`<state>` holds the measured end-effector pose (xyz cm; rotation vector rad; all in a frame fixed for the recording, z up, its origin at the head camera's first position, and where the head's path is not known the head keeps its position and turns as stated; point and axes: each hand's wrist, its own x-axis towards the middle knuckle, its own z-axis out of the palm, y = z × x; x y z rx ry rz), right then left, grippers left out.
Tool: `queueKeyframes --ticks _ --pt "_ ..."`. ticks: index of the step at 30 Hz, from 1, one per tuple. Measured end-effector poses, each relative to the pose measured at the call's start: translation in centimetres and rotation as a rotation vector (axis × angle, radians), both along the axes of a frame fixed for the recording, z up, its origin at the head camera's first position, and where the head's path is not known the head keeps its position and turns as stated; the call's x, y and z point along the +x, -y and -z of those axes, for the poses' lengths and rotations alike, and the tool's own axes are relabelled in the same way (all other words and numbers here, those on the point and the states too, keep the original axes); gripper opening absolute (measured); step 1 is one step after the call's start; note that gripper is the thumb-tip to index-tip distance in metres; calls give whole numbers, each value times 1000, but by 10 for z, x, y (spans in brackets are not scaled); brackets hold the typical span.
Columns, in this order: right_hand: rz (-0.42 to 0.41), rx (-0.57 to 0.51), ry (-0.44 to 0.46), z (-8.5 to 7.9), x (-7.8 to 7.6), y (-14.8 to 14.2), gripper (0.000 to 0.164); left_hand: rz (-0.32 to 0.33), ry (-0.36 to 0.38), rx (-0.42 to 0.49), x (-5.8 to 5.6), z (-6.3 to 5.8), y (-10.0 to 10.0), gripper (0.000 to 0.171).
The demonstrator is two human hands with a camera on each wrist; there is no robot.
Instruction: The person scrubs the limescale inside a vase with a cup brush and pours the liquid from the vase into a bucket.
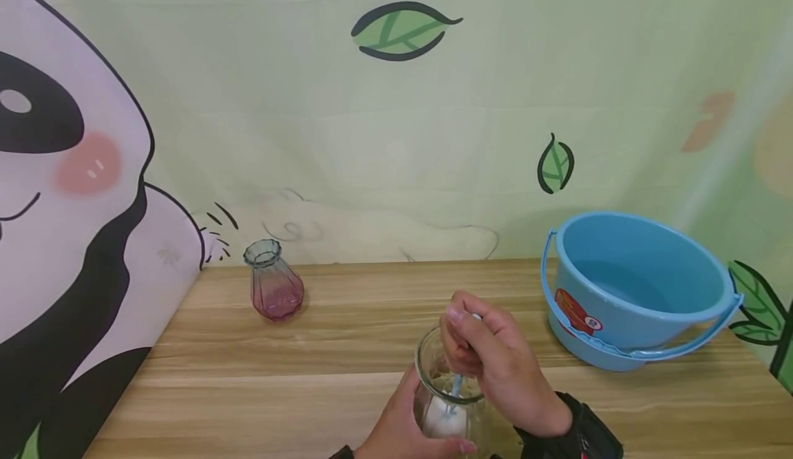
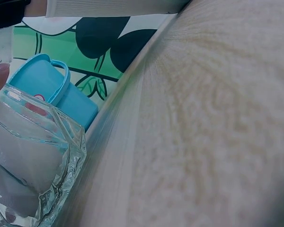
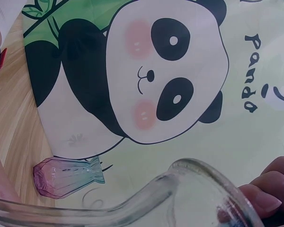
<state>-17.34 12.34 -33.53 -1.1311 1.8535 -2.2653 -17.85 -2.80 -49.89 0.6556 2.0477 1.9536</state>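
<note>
A clear glass vase (image 1: 424, 371) stands at the front of the table, its mouth tilted a little toward the right. My left hand (image 1: 403, 426) grips its lower body from the left, thumb across the front. Over the mouth, my right hand (image 1: 495, 359) holds a bottle brush by its thin pale blue handle (image 1: 457, 385), fingers curled round the top. The brush's white head (image 1: 445, 419) shows through the glass, down inside the vase. In the left wrist view the vase's thick faceted base (image 2: 68, 142) is close up. Right fingers (image 3: 265, 198) appear beside the rim in the right wrist view.
A blue bucket (image 1: 644, 335) with its handle lowered stands on the wooden table (image 1: 260, 390) at the right. Back left is a small ribbed glass vase (image 1: 277, 295), pink below and grey-blue above. Behind the table hangs a green backdrop (image 1: 396, 135) printed with a panda and leaves.
</note>
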Motion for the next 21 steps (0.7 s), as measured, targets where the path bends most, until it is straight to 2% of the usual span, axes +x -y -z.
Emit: queueKeyframes --ticks 7,18,21 --pt "9 -29 -35 0 0 0 32 14 61 0 0 -3 -1 96" --pt "11 -122 -126 -1 2 -2 30 6 22 -10 0 -3 0 96" --pt "17 -140 -160 -4 4 -3 28 -16 23 -50 0 -4 0 97"
